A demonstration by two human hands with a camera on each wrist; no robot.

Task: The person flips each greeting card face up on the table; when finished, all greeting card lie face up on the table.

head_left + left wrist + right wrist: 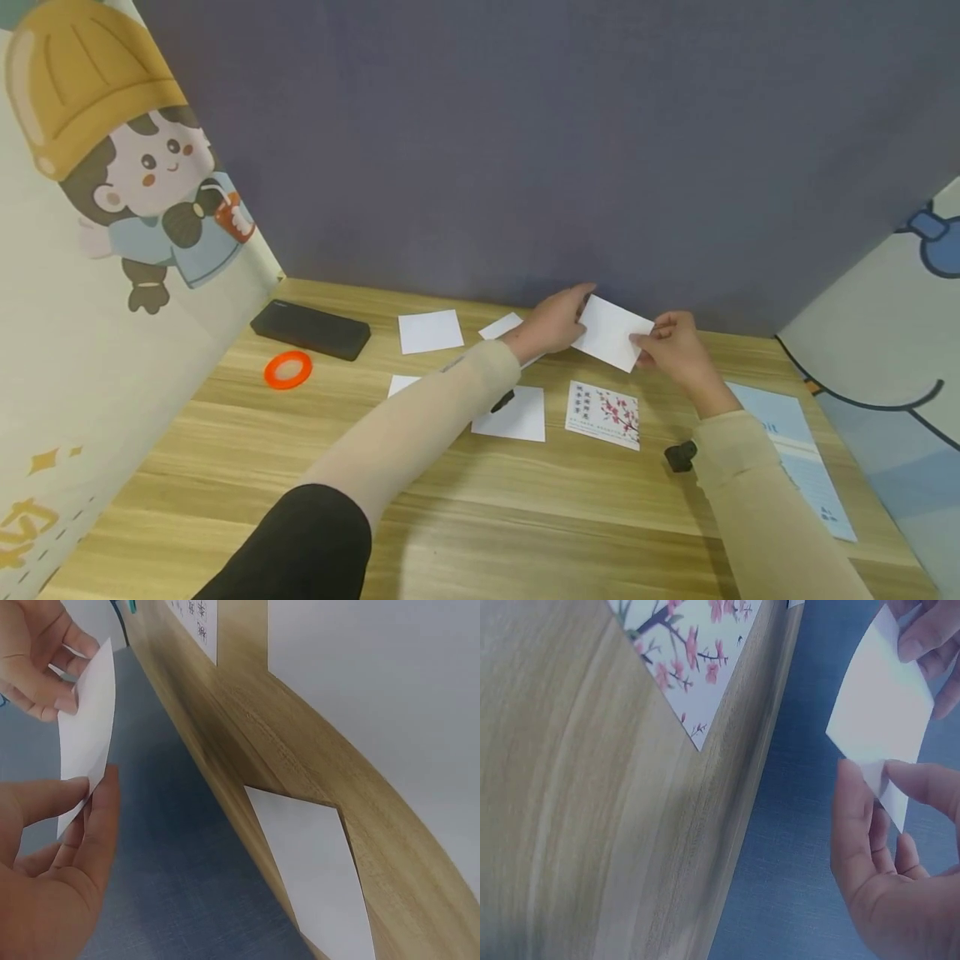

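Observation:
A blank white card (613, 332) is held up above the back of the table, between both hands. My left hand (553, 321) pinches its left end between thumb and fingers; in the left wrist view the thumb lies on the near face of the card (90, 727). At the opposite end my right hand (675, 350) pinches it, thumb in front and fingers behind, as the right wrist view also shows. Below the raised card lies a card printed with pink blossoms and dark characters (603, 415). Another white card (517, 414) is beside it, partly covered by my left wrist's strap.
More white cards, one at the back (431, 332) and others partly behind my left arm, lie on the wooden table (225, 467). At the left are a black case (311, 328) and an orange tape ring (288, 369). A light blue notepad (795, 458) is right; a grey partition (525, 150) stands behind.

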